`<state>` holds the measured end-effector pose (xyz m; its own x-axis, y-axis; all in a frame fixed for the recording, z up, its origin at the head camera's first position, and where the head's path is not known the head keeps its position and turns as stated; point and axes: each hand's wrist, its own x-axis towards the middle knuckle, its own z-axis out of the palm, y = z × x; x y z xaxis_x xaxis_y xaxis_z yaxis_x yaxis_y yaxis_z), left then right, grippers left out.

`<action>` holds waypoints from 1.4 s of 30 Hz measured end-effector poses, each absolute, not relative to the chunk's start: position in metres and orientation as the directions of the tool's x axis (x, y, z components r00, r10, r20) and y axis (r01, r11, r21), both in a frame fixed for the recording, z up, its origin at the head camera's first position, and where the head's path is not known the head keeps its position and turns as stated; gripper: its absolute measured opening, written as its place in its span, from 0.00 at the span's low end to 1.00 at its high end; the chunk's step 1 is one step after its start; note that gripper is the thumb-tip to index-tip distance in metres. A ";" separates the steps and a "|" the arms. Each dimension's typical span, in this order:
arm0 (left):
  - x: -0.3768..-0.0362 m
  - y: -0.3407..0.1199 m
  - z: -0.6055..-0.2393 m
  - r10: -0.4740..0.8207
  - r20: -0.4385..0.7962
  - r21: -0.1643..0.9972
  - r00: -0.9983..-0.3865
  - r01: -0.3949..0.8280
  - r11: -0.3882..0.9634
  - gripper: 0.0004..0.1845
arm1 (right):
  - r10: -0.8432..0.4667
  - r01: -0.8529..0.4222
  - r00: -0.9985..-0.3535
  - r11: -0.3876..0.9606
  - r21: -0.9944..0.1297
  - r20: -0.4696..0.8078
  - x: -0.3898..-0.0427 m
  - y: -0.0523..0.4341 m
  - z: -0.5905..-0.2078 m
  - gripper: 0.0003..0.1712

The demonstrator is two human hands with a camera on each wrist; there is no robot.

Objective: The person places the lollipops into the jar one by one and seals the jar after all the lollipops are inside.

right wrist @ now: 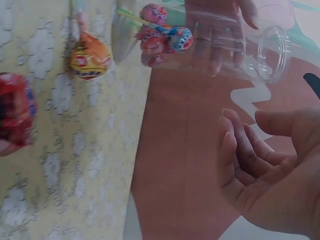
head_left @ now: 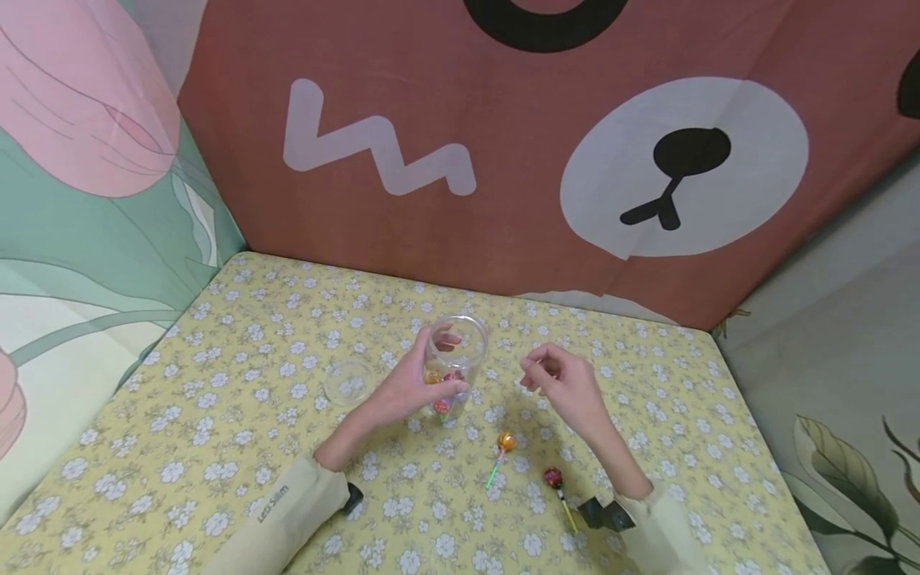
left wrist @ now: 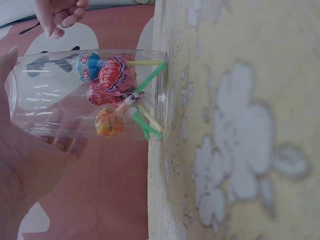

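My left hand (head_left: 413,378) grips a clear plastic jar (head_left: 467,351), thumb on the near side and fingers round the far side. The jar stands upright and uncapped on the table. Several wrapped lollipops (left wrist: 116,75) lean inside it, sticks down, with red, pink, blue and orange wrappers. To the jar's right, my right hand (head_left: 568,387) hovers with loosely bent fingers and holds nothing. Below it on the cloth lie an orange lollipop (head_left: 506,442) with a green stick and a dark red lollipop (head_left: 553,477) with a yellow stick.
A round clear lid (head_left: 349,382) lies left of the jar. The table wears a yellow flowered cloth (head_left: 216,447). Behind it hangs a brown bear-print curtain (head_left: 503,200), with printed fabric at both sides.
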<state>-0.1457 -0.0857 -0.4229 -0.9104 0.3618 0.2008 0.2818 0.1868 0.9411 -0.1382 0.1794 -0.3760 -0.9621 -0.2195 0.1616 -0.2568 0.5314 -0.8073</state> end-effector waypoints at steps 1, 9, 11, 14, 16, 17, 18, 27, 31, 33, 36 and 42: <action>-0.146 -0.086 -0.423 0.363 0.201 0.942 -0.910 0.282 0.184 0.47 | -0.238 -0.252 -0.961 0.537 -0.805 0.141 -0.138 0.181 -0.378 0.07; -0.145 -0.085 -0.423 0.356 0.197 0.940 -0.914 0.279 0.197 0.46 | -0.369 -0.196 -0.928 0.608 -0.770 -0.056 -0.134 0.192 -0.391 0.09; -0.145 -0.085 -0.423 0.353 0.197 0.939 -0.915 0.279 0.199 0.46 | -0.385 -0.198 -0.920 0.622 -0.758 -0.075 -0.133 0.193 -0.393 0.09; -0.145 -0.084 -0.423 0.348 0.197 0.938 -0.917 0.279 0.204 0.46 | -0.406 -0.191 -0.908 0.621 -0.760 -0.103 -0.131 0.196 -0.397 0.09; -0.145 -0.084 -0.423 0.346 0.197 0.938 -0.917 0.279 0.204 0.46 | -0.416 -0.179 -0.900 0.620 -0.764 -0.127 -0.130 0.197 -0.401 0.09; -0.145 -0.084 -0.424 0.346 0.199 0.938 -0.917 0.280 0.204 0.46 | -0.426 -0.179 -0.894 0.620 -0.764 -0.136 -0.130 0.197 -0.403 0.10; -0.145 -0.084 -0.424 0.346 0.199 0.938 -0.917 0.281 0.205 0.46 | -0.435 -0.180 -0.889 0.620 -0.763 -0.143 -0.129 0.197 -0.405 0.10; -0.145 -0.085 -0.423 0.354 0.197 0.939 -0.914 0.280 0.201 0.47 | -0.500 -0.170 -0.841 0.609 -0.775 -0.209 -0.125 0.191 -0.415 0.09; -0.145 -0.084 -0.423 0.351 0.199 0.940 -0.915 0.280 0.195 0.46 | -0.515 -0.183 -0.831 0.613 -0.769 -0.212 -0.123 0.189 -0.416 0.09; -0.145 -0.084 -0.423 0.349 0.202 0.940 -0.915 0.281 0.193 0.46 | -0.513 -0.186 -0.831 0.620 -0.763 -0.214 -0.123 0.188 -0.417 0.10; -0.145 -0.084 -0.423 0.350 0.204 0.939 -0.914 0.284 0.193 0.46 | -0.504 -0.176 -0.832 0.638 -0.750 -0.233 -0.123 0.186 -0.420 0.11; -0.145 -0.085 -0.423 0.354 0.211 0.937 -0.911 0.291 0.192 0.46 | -0.505 -0.165 -0.821 0.658 -0.735 -0.268 -0.124 0.185 -0.424 0.11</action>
